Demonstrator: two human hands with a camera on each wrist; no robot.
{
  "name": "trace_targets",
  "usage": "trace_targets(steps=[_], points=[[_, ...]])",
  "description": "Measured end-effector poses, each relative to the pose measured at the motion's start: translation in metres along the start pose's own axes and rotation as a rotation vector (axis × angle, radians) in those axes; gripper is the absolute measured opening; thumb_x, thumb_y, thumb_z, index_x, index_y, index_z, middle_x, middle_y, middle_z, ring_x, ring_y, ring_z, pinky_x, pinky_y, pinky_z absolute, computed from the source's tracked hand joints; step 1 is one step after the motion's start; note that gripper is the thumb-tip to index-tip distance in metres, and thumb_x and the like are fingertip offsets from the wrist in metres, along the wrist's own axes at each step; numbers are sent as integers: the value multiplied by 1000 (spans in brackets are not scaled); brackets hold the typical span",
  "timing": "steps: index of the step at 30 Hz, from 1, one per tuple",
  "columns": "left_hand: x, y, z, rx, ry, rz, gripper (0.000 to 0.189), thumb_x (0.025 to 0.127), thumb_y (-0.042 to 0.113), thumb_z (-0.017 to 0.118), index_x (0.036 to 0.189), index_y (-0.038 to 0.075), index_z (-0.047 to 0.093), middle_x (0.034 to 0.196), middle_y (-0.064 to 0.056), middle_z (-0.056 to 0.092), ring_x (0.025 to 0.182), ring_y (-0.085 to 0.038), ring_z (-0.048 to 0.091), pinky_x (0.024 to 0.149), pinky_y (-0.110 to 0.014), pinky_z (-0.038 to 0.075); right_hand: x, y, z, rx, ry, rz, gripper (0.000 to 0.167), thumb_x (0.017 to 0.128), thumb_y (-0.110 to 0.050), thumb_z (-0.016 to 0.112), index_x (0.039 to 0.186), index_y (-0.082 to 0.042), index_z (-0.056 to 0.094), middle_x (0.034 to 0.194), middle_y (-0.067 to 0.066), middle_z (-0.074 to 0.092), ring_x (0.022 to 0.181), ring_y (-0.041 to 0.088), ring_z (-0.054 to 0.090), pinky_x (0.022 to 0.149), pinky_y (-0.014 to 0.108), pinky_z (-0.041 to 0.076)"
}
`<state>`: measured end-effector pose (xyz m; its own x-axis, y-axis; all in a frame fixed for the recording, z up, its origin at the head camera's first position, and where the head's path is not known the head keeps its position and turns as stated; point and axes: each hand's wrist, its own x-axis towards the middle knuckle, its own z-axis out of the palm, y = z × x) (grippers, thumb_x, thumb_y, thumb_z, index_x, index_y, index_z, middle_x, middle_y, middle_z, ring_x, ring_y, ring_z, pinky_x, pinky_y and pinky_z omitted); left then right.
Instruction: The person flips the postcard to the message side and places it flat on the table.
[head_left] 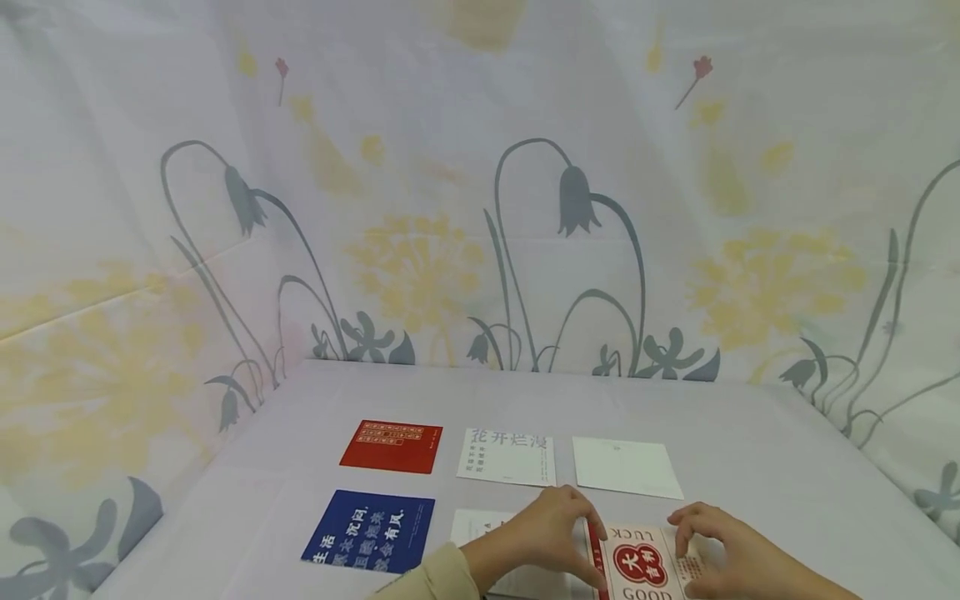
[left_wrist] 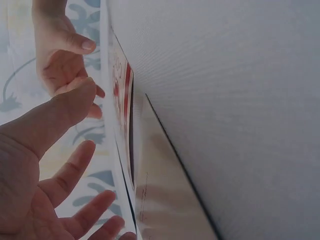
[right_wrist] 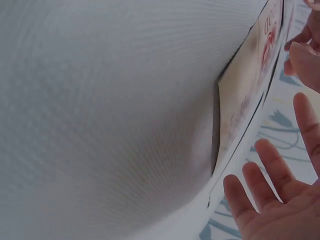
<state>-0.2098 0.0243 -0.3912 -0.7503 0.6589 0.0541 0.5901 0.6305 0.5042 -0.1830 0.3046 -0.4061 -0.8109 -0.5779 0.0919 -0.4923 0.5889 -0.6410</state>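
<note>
A cream card with red print and the words LUCK and GOOD (head_left: 639, 564) lies flat on the table at the near right. My left hand (head_left: 551, 533) is over its left edge, thumb and fingers spread apart. On the opposite side, my right hand (head_left: 723, 554) hovers by the right edge with its fingers loosely bent. Both wrist views show the left palm (left_wrist: 20, 185) and the right palm (right_wrist: 287, 215) with fingers apart, nothing held between them. Partly hidden beneath my left hand and forearm is a white card with dark print (head_left: 471, 522).
Farther back, a red card (head_left: 393, 458), a white card with grey characters (head_left: 513, 467) and a mostly blank white card (head_left: 626, 467) form a row. A blue card with white characters (head_left: 375, 533) lies at the near left. A flower-printed curtain (head_left: 450, 167) hangs behind the table.
</note>
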Motion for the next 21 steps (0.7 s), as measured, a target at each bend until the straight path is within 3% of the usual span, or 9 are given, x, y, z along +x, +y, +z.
trace_targets(steps=[1,3,6,14,21], points=[[0,1,1,22,-10,2,35,59,38,87,85,27,66,104,12,52,100,-6,45,83,-22,40,0,2,0,7,-13,-4,26,76,-23,76,90,-22,55,118,12,50,107,5,40,76,47,45],[1,2,2,77,-18,4,36,59,42,87,85,29,66,104,13,52,100,-6,44,84,-22,39,0,6,1,-9,-17,-38,27,75,-27,77,90,-22,54,118,12,50,109,3,38,77,45,45],[2,5,4,125,-31,-14,38,58,47,86,86,31,65,104,13,51,99,-6,44,85,-22,38,-1,13,1,-89,9,-112,30,73,-33,78,90,-26,54,118,8,51,109,-4,36,77,29,44],[6,8,8,132,-84,-80,40,57,45,87,87,31,64,96,12,47,94,-6,40,80,-22,38,0,18,2,-160,17,-199,35,69,-35,80,93,-29,56,112,-2,48,104,1,36,74,22,40],[13,5,9,148,-109,-76,40,56,41,89,85,30,64,92,12,42,87,-5,35,76,-21,35,5,13,2,-182,-5,-155,40,64,-40,80,95,-32,57,103,-11,41,96,3,32,72,25,36]])
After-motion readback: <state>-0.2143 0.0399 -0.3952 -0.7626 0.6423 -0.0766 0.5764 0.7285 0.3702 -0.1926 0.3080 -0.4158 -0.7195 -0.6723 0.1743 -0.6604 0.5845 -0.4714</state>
